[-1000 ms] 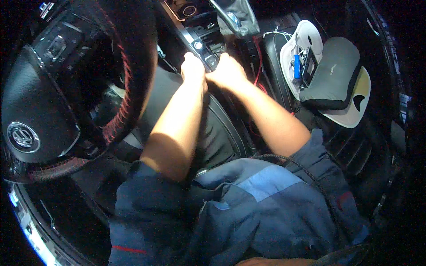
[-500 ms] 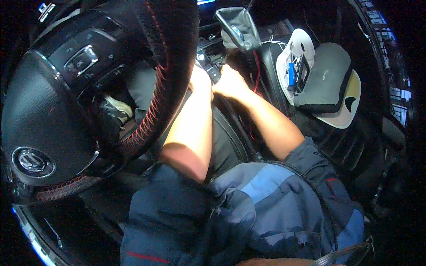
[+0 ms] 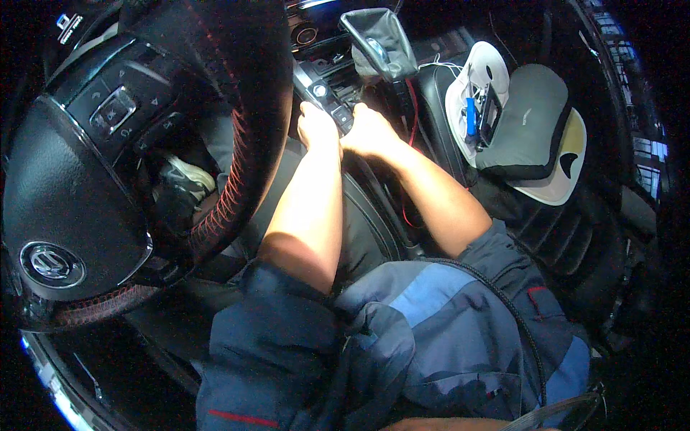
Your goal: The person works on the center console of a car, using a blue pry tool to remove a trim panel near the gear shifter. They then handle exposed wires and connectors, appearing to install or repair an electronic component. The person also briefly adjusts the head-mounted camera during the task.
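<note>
A long dark console trim panel [image 3: 327, 103] with a round silver button and several square switches lies between my hands. My left hand [image 3: 318, 129] grips its near left edge, fingers curled and thumb on top. On the other side my right hand [image 3: 371, 129] closes around the panel's near right edge; its fingertips are partly hidden. The gear lever boot [image 3: 389, 54], grey and turned up with its frame showing, stands just beyond my right hand. Behind it a red wire [image 3: 414, 108] runs down beside the console.
The steering wheel [image 3: 237, 165], with red stitching, fills the left side. On the passenger seat at right lie a grey cushion [image 3: 528, 118], pale flat trim pieces [image 3: 563, 179] and a blue-handled tool [image 3: 471, 116]. A black armrest [image 3: 440, 100] borders the console.
The view has shifted a little, so the steering wheel sits further left and more of the panel shows. My left hand has moved slightly left; both hands keep their grip.
</note>
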`<move>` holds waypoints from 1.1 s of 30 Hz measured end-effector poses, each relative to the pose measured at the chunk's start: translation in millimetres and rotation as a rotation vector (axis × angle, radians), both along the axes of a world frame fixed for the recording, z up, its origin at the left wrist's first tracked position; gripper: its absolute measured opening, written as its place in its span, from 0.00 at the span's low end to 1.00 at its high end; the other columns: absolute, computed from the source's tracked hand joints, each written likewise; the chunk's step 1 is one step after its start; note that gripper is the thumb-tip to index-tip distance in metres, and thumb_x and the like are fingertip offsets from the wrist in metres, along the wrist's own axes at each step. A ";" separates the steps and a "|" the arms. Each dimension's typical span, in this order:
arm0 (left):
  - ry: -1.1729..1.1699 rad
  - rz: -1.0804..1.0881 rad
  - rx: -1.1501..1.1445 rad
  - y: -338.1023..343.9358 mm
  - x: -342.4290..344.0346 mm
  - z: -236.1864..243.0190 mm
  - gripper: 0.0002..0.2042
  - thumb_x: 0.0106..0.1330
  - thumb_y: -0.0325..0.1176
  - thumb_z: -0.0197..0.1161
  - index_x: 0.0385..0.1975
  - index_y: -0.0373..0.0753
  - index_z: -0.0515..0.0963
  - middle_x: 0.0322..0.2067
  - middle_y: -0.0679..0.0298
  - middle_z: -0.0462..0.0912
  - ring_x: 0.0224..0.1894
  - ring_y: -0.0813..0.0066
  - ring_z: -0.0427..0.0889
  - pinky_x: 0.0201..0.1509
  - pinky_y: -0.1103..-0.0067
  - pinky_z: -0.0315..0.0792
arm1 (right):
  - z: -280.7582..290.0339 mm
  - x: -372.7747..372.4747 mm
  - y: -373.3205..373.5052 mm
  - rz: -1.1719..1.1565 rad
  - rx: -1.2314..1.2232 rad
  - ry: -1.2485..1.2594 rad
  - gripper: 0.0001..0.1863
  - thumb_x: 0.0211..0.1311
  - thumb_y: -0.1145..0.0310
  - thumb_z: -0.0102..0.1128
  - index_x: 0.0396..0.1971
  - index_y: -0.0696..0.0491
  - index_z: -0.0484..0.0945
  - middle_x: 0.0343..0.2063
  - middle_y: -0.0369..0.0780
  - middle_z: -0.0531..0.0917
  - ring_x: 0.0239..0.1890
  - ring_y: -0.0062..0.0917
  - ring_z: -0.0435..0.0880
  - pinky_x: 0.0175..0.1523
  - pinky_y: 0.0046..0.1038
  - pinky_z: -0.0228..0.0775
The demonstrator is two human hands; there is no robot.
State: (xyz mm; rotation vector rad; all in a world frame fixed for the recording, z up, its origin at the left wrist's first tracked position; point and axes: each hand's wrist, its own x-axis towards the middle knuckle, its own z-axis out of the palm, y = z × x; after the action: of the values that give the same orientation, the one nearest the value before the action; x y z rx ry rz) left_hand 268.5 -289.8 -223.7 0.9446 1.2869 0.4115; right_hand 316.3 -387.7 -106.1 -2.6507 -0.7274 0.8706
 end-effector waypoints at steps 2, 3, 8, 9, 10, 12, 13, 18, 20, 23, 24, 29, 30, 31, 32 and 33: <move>0.247 0.014 0.345 -4.2 -2.6 23.2 0.23 0.74 0.46 0.53 0.51 0.28 0.79 0.48 0.49 0.86 0.47 0.56 0.87 0.56 0.66 0.78 | 0.1 -1.3 1.2 -0.003 -0.010 -0.002 0.44 0.43 0.50 0.79 0.54 0.65 0.73 0.51 0.61 0.84 0.56 0.50 0.86 0.61 0.43 0.79; 0.374 0.032 0.517 -7.9 -5.5 35.0 0.23 0.73 0.43 0.55 0.52 0.27 0.79 0.49 0.47 0.86 0.48 0.55 0.87 0.57 0.67 0.78 | 0.8 -2.7 2.2 -0.012 -0.025 -0.009 0.40 0.47 0.52 0.76 0.54 0.65 0.73 0.51 0.60 0.84 0.56 0.50 0.86 0.61 0.43 0.79; 0.246 -0.090 0.444 -15.3 -16.0 77.2 0.21 0.69 0.33 0.59 0.59 0.29 0.77 0.54 0.45 0.81 0.53 0.55 0.83 0.62 0.67 0.75 | 11.1 -11.2 9.4 -0.026 -0.106 -0.113 0.22 0.66 0.63 0.62 0.53 0.62 0.74 0.52 0.57 0.84 0.56 0.47 0.86 0.60 0.44 0.80; 0.253 -0.083 0.459 -17.8 -18.5 81.9 0.21 0.69 0.33 0.58 0.59 0.28 0.78 0.53 0.44 0.83 0.51 0.57 0.85 0.60 0.70 0.76 | 13.9 -12.9 11.2 0.017 -0.111 -0.153 0.20 0.68 0.64 0.60 0.53 0.61 0.74 0.52 0.56 0.84 0.55 0.46 0.87 0.60 0.43 0.81; 0.255 -0.081 0.462 -18.6 -20.7 85.5 0.22 0.69 0.33 0.57 0.60 0.28 0.78 0.52 0.44 0.86 0.50 0.58 0.87 0.58 0.72 0.77 | 16.4 -14.5 13.4 0.058 -0.116 -0.197 0.19 0.70 0.64 0.58 0.53 0.61 0.74 0.52 0.56 0.84 0.55 0.45 0.87 0.59 0.43 0.81; 0.237 -0.186 0.467 -14.1 -24.2 89.2 0.18 0.72 0.34 0.55 0.55 0.31 0.81 0.49 0.46 0.88 0.46 0.59 0.89 0.56 0.70 0.79 | 19.7 -16.8 19.8 0.115 -0.097 -0.276 0.17 0.72 0.64 0.54 0.53 0.60 0.75 0.52 0.55 0.84 0.54 0.44 0.88 0.58 0.42 0.82; 0.295 -0.302 0.552 -6.8 -26.3 89.1 0.17 0.73 0.35 0.55 0.54 0.32 0.82 0.48 0.47 0.88 0.45 0.60 0.89 0.54 0.69 0.79 | 20.4 -16.6 24.1 0.129 -0.071 -0.312 0.17 0.73 0.64 0.53 0.53 0.59 0.75 0.53 0.55 0.84 0.54 0.44 0.88 0.58 0.41 0.82; 0.596 -0.656 0.774 8.8 -22.5 56.7 0.11 0.72 0.32 0.55 0.41 0.37 0.84 0.41 0.52 0.89 0.42 0.60 0.90 0.46 0.66 0.82 | 14.3 -11.5 48.1 0.052 -0.121 -0.247 0.18 0.75 0.62 0.51 0.54 0.60 0.74 0.56 0.54 0.81 0.54 0.47 0.87 0.57 0.42 0.83; 0.511 -0.588 0.678 13.8 -18.4 32.8 0.10 0.72 0.31 0.54 0.37 0.39 0.84 0.41 0.53 0.89 0.42 0.61 0.89 0.46 0.68 0.82 | 10.2 -10.6 54.3 -0.023 -0.116 -0.235 0.20 0.74 0.61 0.53 0.57 0.59 0.72 0.57 0.54 0.80 0.56 0.47 0.86 0.58 0.42 0.82; 0.788 -0.917 0.960 15.9 -19.8 6.0 0.09 0.73 0.32 0.55 0.37 0.41 0.84 0.39 0.55 0.89 0.41 0.63 0.89 0.44 0.72 0.82 | 3.2 -18.1 52.2 -0.094 -0.115 -0.240 0.23 0.73 0.60 0.56 0.60 0.58 0.68 0.59 0.54 0.79 0.59 0.46 0.83 0.61 0.45 0.80; 0.895 -1.079 1.057 15.1 -20.4 4.1 0.09 0.73 0.33 0.56 0.37 0.42 0.84 0.38 0.56 0.89 0.40 0.63 0.89 0.43 0.72 0.82 | 2.0 -21.9 49.0 -0.110 -0.105 -0.256 0.24 0.73 0.60 0.57 0.61 0.58 0.67 0.59 0.54 0.78 0.61 0.46 0.82 0.63 0.46 0.78; 0.345 -0.300 0.225 6.5 -17.0 37.2 0.09 0.73 0.38 0.59 0.35 0.42 0.83 0.35 0.59 0.88 0.38 0.63 0.88 0.39 0.73 0.81 | 1.4 -31.0 34.1 -0.184 -0.024 -0.225 0.32 0.63 0.58 0.68 0.61 0.56 0.66 0.60 0.54 0.77 0.64 0.48 0.78 0.68 0.49 0.73; -0.004 0.097 -0.148 4.8 -13.9 46.9 0.09 0.73 0.38 0.59 0.35 0.41 0.83 0.35 0.59 0.88 0.38 0.63 0.88 0.38 0.72 0.81 | 2.8 -29.2 32.3 -0.188 -0.011 -0.217 0.34 0.61 0.58 0.71 0.61 0.55 0.66 0.60 0.54 0.77 0.65 0.48 0.77 0.68 0.49 0.72; -0.007 0.097 -0.146 5.4 -11.9 54.1 0.11 0.73 0.39 0.59 0.36 0.40 0.83 0.35 0.58 0.88 0.37 0.64 0.88 0.37 0.71 0.82 | 4.1 -26.1 31.7 -0.186 -0.006 -0.191 0.39 0.54 0.56 0.76 0.62 0.54 0.65 0.58 0.55 0.78 0.64 0.50 0.78 0.68 0.47 0.73; 0.100 -0.016 -0.043 6.5 -8.8 59.3 0.12 0.73 0.39 0.59 0.37 0.39 0.83 0.36 0.57 0.88 0.37 0.64 0.89 0.37 0.71 0.82 | 5.1 -23.1 30.8 -0.186 -0.002 -0.163 0.40 0.53 0.56 0.76 0.62 0.53 0.65 0.58 0.55 0.78 0.64 0.50 0.78 0.68 0.47 0.73; 0.175 -0.121 0.110 7.8 -8.6 61.5 0.12 0.73 0.40 0.59 0.38 0.38 0.84 0.37 0.57 0.89 0.37 0.65 0.89 0.36 0.71 0.82 | 5.5 -20.1 29.9 -0.185 0.001 -0.133 0.41 0.52 0.55 0.77 0.62 0.53 0.65 0.58 0.55 0.79 0.64 0.50 0.79 0.68 0.46 0.74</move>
State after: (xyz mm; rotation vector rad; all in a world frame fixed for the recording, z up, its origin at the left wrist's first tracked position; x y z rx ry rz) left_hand 259.9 -282.0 -162.3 1.1666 1.3675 0.3128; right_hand 296.2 -357.8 -100.6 -2.7420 -0.5006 0.6497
